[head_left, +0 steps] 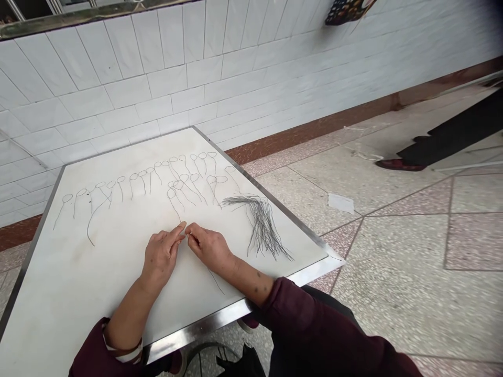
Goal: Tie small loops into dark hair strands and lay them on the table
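Note:
My left hand [160,257] and my right hand [210,247] meet over the white tabletop [118,303], fingertips pinched close together. Between them is a thin dark wire [176,211], whose looped end lies just beyond my left fingertips. Another stretch of wire [216,281] shows under my right wrist; whether it is the same piece I cannot tell. Past my hands lie several looped wires [150,173] in rough rows, each a round loop with a tail. To the right of my right hand rests a loose bundle of straight wires [265,225].
The table has a metal edge [204,330] and stands near a white tiled wall [157,84]. On the right, another person's dark trouser leg and shoe [401,165] are on the speckled floor. A white scrap [340,203] lies there too.

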Action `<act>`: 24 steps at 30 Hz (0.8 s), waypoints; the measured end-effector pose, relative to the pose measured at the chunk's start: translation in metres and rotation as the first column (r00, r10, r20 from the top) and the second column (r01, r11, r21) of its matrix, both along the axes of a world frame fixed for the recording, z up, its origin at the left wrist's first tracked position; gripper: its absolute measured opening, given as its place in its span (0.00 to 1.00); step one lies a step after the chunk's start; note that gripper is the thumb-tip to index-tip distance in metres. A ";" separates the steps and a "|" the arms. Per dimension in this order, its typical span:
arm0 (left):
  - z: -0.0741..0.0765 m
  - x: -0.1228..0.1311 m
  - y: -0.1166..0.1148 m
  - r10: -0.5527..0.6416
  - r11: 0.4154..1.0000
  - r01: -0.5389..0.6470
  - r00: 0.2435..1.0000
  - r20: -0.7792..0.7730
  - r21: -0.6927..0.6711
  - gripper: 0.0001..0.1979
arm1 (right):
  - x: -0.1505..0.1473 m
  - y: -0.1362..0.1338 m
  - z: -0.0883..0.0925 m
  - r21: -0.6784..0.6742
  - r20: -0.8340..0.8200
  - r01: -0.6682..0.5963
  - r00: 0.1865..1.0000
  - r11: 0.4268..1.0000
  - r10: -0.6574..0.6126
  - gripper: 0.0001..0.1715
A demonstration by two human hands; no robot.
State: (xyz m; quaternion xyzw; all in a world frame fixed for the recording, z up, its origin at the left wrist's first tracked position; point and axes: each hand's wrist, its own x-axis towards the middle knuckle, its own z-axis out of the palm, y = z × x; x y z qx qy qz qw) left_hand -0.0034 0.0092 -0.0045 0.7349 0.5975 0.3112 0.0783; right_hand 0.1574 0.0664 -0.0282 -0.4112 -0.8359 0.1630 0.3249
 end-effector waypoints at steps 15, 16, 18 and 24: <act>0.004 0.000 -0.001 0.217 0.959 -0.105 0.869 0.445 -0.262 0.26 | 0.000 -0.003 -0.003 -0.036 -0.070 -0.101 0.993 0.994 0.099 0.05; 0.005 0.001 -0.001 0.227 0.957 -0.094 0.835 0.502 -0.276 0.26 | 0.000 -0.003 -0.003 -0.022 -0.072 -0.101 0.992 0.995 0.099 0.05; 0.006 0.004 0.000 0.250 0.950 -0.074 0.762 0.597 -0.304 0.28 | 0.000 -0.003 -0.005 0.001 -0.073 -0.104 0.992 0.995 0.103 0.05; 0.013 0.007 0.000 0.286 0.935 -0.019 0.627 0.725 -0.353 0.33 | 0.000 -0.004 -0.006 0.080 -0.062 -0.091 0.993 0.993 0.096 0.07</act>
